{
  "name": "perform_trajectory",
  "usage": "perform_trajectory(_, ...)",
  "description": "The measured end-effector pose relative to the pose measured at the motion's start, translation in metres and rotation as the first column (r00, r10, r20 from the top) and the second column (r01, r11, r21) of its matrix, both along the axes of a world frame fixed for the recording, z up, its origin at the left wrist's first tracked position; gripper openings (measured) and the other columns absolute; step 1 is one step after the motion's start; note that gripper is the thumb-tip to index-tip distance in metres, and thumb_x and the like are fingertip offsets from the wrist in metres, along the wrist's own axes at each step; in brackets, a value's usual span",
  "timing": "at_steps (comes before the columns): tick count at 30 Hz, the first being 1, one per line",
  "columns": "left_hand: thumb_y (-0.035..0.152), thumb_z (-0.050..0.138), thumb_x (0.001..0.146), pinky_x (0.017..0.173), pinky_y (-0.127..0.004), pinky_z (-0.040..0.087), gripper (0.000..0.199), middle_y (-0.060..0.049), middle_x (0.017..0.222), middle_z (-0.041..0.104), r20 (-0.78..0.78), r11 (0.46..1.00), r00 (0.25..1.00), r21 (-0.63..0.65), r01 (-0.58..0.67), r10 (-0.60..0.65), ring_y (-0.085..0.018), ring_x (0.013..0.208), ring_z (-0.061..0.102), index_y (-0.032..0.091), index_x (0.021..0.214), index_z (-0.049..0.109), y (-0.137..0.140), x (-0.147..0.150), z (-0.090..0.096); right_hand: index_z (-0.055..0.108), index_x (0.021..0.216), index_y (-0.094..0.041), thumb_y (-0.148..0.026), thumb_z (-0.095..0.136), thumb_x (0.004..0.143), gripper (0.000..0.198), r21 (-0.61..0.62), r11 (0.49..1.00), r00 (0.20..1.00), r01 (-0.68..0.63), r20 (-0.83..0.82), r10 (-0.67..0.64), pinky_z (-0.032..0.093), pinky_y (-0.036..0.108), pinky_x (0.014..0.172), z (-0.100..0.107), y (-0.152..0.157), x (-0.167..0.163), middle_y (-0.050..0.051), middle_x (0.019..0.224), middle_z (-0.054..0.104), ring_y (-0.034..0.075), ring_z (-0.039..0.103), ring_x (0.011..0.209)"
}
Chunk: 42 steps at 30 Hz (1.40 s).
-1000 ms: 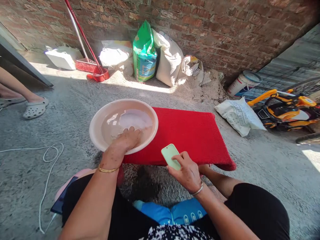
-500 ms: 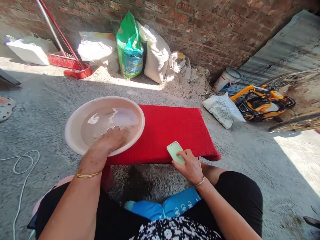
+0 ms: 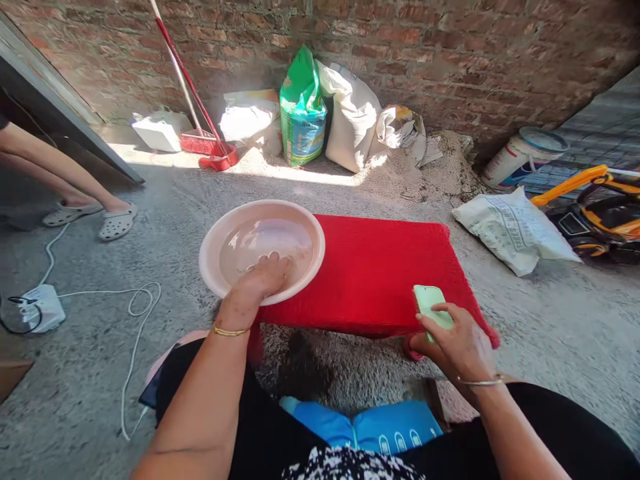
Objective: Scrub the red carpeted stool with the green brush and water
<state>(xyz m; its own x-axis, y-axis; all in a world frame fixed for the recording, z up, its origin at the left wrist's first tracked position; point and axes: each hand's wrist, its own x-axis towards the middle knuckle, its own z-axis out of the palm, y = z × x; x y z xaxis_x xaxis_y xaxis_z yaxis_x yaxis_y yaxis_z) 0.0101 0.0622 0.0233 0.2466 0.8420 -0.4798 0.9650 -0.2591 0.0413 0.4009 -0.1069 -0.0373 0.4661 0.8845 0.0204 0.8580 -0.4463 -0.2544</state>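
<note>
A pale pink plastic basin [image 3: 210, 257] of clear water stands on the left end of a low bench covered in red cloth [image 3: 380, 267]. My left hand [image 3: 265, 275] reaches over its near rim, palm down. Its fingers are apart and dip into the water, so their tips are hard to make out. At the bench's near right edge, my right hand [image 3: 463, 340] grips a light green phone [image 3: 425, 300] between thumb and fingers. The phone is tilted just above the red cloth.
By the brick wall are a red broom and dustpan [image 3: 220, 159], a green bag [image 3: 303, 120], a white sack [image 3: 353, 117] and a bucket [image 3: 523, 160]. At right lie a sack [image 3: 515, 230] and a yellow toy digger [image 3: 600, 213]. A person's clogs [image 3: 117, 221] and a cord [image 3: 137, 333] are at left.
My view has swung left, showing a person's legs and a white power adapter. My right hand has shifted right along the bench with the phone. My left hand stays in the basin.
</note>
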Motion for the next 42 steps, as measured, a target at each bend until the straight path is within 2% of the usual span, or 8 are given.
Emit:
perform_trajectory(4,0.02,0.039,0.103,0.104,-0.054,0.052,0.045,-0.022,0.132,0.062,0.025,0.999,0.999,0.029,0.033,-0.034,-0.035,0.122,0.064,0.015,0.143,0.06,-0.004,0.001,0.001,0.073,0.111,-0.029,-0.051,0.067,0.088,0.032,-0.007,0.929,0.927,-0.371,-0.063,0.37,0.042,0.029,0.068,0.012,0.04,-0.113,0.004,0.102,0.065,0.021,0.064,0.085)
perform_trajectory(9,0.019,0.037,0.103,0.1,-0.054,0.054,0.045,-0.021,0.136,0.061,0.076,0.999,0.997,0.042,-0.001,-0.002,-0.036,0.125,0.062,0.019,0.143,0.059,-0.009,0.001,0.006,0.075,0.105,-0.025,-0.035,0.075,0.084,0.023,-0.006,0.63,0.629,-0.777,-0.057,0.775,0.04,0.028,0.08,0.021,0.083,-0.165,0.004,0.101,0.065,0.019,0.061,0.091)
perform_trajectory(14,0.022,0.036,0.103,0.1,-0.056,0.053,0.048,-0.021,0.141,0.057,0.077,1.0,0.997,-0.019,0.002,0.0,-0.039,0.129,0.058,0.017,0.146,0.056,-0.009,0.0,0.008,0.075,0.108,-0.027,-0.041,0.074,0.085,0.027,-0.062,0.911,0.912,-0.409,-0.053,0.406,0.037,0.027,0.069,0.023,0.106,-0.14,0.003,0.1,0.064,0.018,0.062,0.084)
perform_trajectory(16,0.022,0.034,0.104,0.1,-0.054,0.052,0.048,-0.02,0.137,0.059,0.078,1.0,0.997,-0.013,0.003,-0.002,-0.038,0.128,0.059,0.018,0.147,0.056,-0.009,0.0,0.007,0.074,0.108,-0.028,-0.048,0.072,0.087,0.029,-0.053,0.969,0.969,-0.241,-0.069,0.238,0.035,0.027,0.064,0.023,0.107,-0.147,0.003,0.1,0.064,0.018,0.064,0.082)
perform_trajectory(22,0.025,0.038,0.103,0.099,-0.053,0.053,0.048,-0.021,0.14,0.057,0.059,0.999,0.998,0.006,0.032,-0.033,-0.037,0.127,0.059,0.021,0.148,0.053,-0.009,0.0,0.007,0.07,0.115,-0.028,-0.061,0.068,0.09,0.042,-0.143,0.95,0.957,-0.279,-0.12,0.263,0.04,0.028,0.067,0.018,0.107,-0.203,0.005,0.108,0.066,0.021,0.068,0.086)
perform_trajectory(29,0.023,0.041,0.102,0.099,-0.053,0.053,0.044,-0.021,0.137,0.06,0.075,1.0,0.997,0.004,0.015,-0.015,-0.036,0.124,0.061,0.019,0.142,0.059,-0.007,-0.001,0.001,0.068,0.119,-0.026,-0.058,0.067,0.092,0.041,-0.149,0.977,0.988,-0.156,-0.039,0.152,0.043,0.03,0.073,0.031,0.117,-0.183,0.008,0.114,0.063,0.024,0.07,0.091)
perform_trajectory(35,0.024,0.036,0.104,0.102,-0.052,0.052,0.046,-0.02,0.138,0.06,0.074,0.999,0.997,0.038,0.027,-0.03,-0.036,0.127,0.061,0.02,0.143,0.059,-0.006,-0.004,-0.007,0.067,0.118,-0.028,-0.064,0.058,0.096,0.043,-0.17,0.927,0.938,-0.334,-0.154,0.309,0.044,0.031,0.073,0.024,0.129,-0.206,0.007,0.115,0.065,0.023,0.069,0.092)
perform_trajectory(42,0.03,0.035,0.104,0.105,-0.058,0.05,0.051,-0.021,0.144,0.058,0.05,1.0,0.999,-0.022,-0.004,0.005,-0.04,0.132,0.058,0.02,0.149,0.056,0.0,-0.007,-0.007,0.068,0.118,-0.026,-0.054,0.068,0.089,0.04,-0.17,0.981,0.992,-0.097,-0.102,0.08,0.046,0.031,0.079,0.018,0.124,-0.079,0.008,0.119,0.067,0.025,0.069,0.102)
